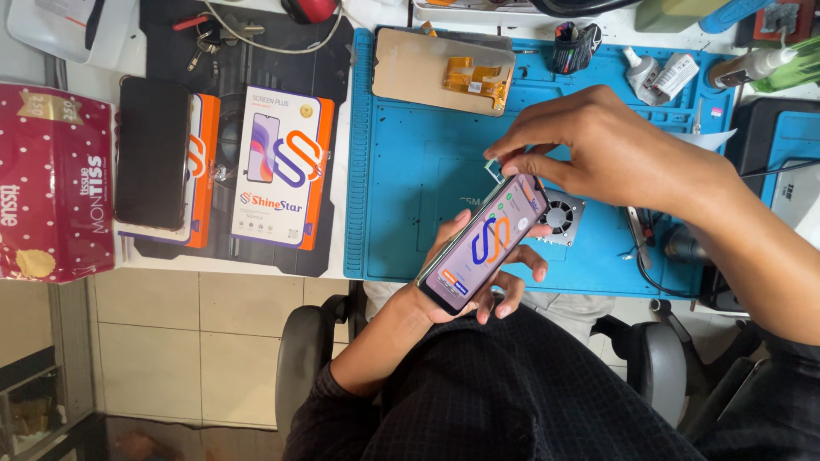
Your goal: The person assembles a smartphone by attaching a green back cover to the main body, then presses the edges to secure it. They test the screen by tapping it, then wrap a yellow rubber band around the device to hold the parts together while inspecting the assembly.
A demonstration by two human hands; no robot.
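1. Cradling the phone (483, 242) above the blue mat (401, 171), our left hand (478, 273) grips it from below.
2. Our right hand (589, 149) pinches a small tray (494, 170) at its top edge; we judge a slip could drop or bend it.

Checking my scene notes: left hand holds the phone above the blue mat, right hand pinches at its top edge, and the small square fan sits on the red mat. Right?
One thing is off. The small square fan sits on the blue mat, not a red one; the head view shows it. The rest stands: the left hand holds the phone above that mat, and the right hand pinches at its top edge.
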